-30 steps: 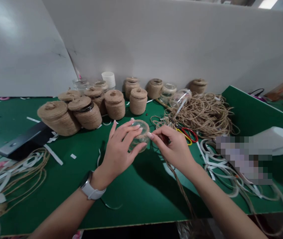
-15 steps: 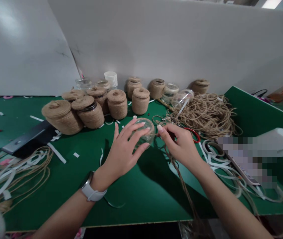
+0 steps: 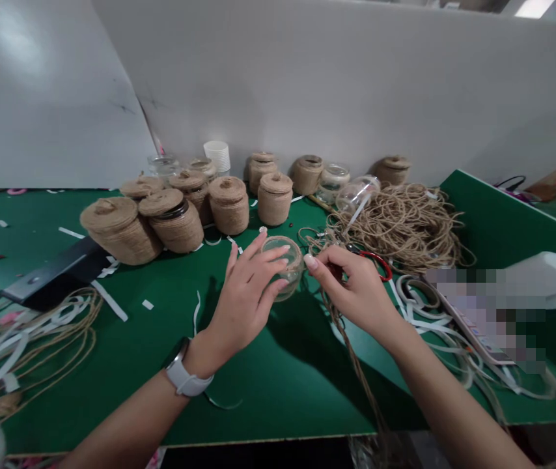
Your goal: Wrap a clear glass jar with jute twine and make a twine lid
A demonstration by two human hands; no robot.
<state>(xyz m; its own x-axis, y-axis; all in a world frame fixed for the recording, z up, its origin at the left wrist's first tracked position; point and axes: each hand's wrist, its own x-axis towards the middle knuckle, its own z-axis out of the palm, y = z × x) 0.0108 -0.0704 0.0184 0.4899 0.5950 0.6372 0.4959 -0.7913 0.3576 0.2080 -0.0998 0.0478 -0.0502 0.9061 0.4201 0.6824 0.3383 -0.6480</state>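
A clear glass jar (image 3: 292, 277) with a band of twine round its rim is held over the green table. My left hand (image 3: 246, 283), with a watch on the wrist, curls its fingers over the jar's left side. Close by the jar's right side, my right hand (image 3: 351, 283) pinches jute twine (image 3: 356, 358) between thumb and forefinger. Long strands of it hang down past the table's front edge. Behind my right hand lie red-handled scissors (image 3: 379, 264), partly hidden.
Several twine-wrapped jars (image 3: 229, 205) stand at the back left. A large heap of twine (image 3: 409, 225) lies at right, beside a phone (image 3: 473, 319) and white strips (image 3: 429, 332). Stacked white cups (image 3: 217, 156) are near the wall. A dark box (image 3: 58, 270) sits at left.
The jar has tilted, and my left fingers have shifted to its left side, showing more of the rim. My right hand stays near it, still pinching the twine.
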